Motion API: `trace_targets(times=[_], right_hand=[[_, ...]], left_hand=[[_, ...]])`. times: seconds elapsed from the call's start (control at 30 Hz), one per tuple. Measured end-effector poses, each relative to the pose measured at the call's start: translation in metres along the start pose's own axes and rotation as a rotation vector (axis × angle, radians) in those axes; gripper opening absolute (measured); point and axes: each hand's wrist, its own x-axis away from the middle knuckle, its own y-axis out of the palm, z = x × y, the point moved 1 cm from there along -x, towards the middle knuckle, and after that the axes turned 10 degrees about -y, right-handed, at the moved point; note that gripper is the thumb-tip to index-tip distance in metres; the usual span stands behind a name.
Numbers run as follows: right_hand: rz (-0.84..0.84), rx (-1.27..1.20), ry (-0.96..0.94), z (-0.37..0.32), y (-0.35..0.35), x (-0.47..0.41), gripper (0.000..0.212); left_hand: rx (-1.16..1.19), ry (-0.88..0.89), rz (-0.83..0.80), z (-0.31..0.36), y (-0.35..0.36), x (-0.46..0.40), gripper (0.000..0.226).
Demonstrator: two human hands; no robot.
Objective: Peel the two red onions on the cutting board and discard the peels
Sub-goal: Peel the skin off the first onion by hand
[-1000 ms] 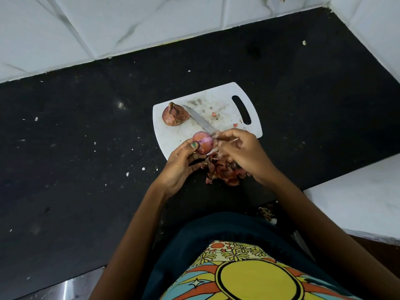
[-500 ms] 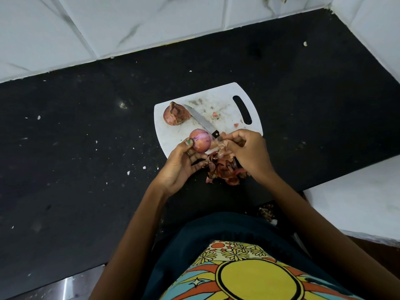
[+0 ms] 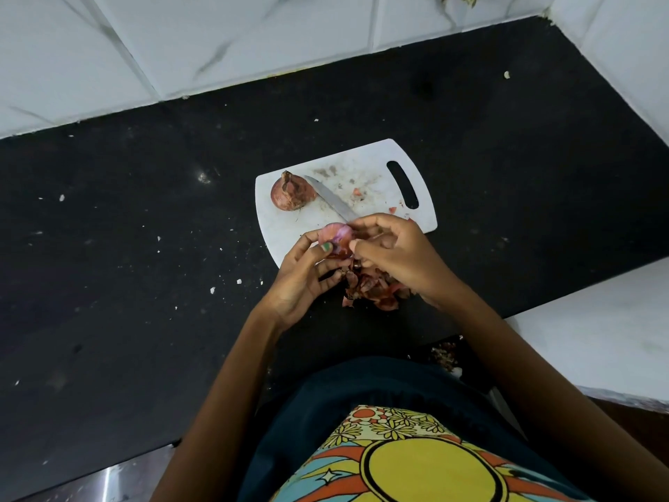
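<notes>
My left hand (image 3: 300,284) grips a partly peeled red onion (image 3: 338,235) just above the near edge of the white cutting board (image 3: 362,168). Pale purple flesh shows on the onion's top. My right hand (image 3: 398,255) is against the onion's right side, its fingertips pinching at the skin there. The second red onion (image 3: 291,195) lies unpeeled at the board's far left corner. A heap of red-brown peels (image 3: 373,288) sits on the black counter, partly hidden under my right hand.
A knife (image 3: 331,201) lies on the board, blade tip beside the unpeeled onion, handle hidden by my right hand. The black counter (image 3: 144,248) carries scattered crumbs. White tiled walls (image 3: 253,38) stand behind and at right. A white ledge (image 3: 597,331) lies near right.
My right hand pulled slightly right of the onion, then came back against it. The left hand has turned the onion a little. The unpeeled onion and knife stayed put.
</notes>
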Motion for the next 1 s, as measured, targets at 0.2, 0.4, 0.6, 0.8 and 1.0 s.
trace_targets(times=[0.2, 0.4, 0.6, 0.8, 1.0], right_hand=[[0.055, 0.017, -0.014, -0.0023, 0.0043, -0.002, 0.027], [0.082, 0.049, -0.055, -0.0029, 0.0043, -0.0029, 0.022], [0.081, 0.075, -0.087, -0.0021, 0.0025, -0.006, 0.023], [0.134, 0.045, -0.085, 0.002, -0.0031, -0.0065, 0.018], [0.086, 0.018, -0.057, 0.0012, 0.0003, -0.0051, 0.026]], left_hand=[[-0.053, 0.055, 0.034, -0.0019, -0.0028, -0.0006, 0.015], [-0.075, 0.083, 0.051, -0.0023, -0.0013, -0.0002, 0.016], [-0.074, 0.086, 0.051, -0.0024, 0.0007, -0.0001, 0.02], [-0.057, 0.091, 0.093, -0.0003, -0.0001, -0.0008, 0.01], [-0.054, 0.091, 0.096, 0.0006, -0.0024, -0.0026, 0.014]])
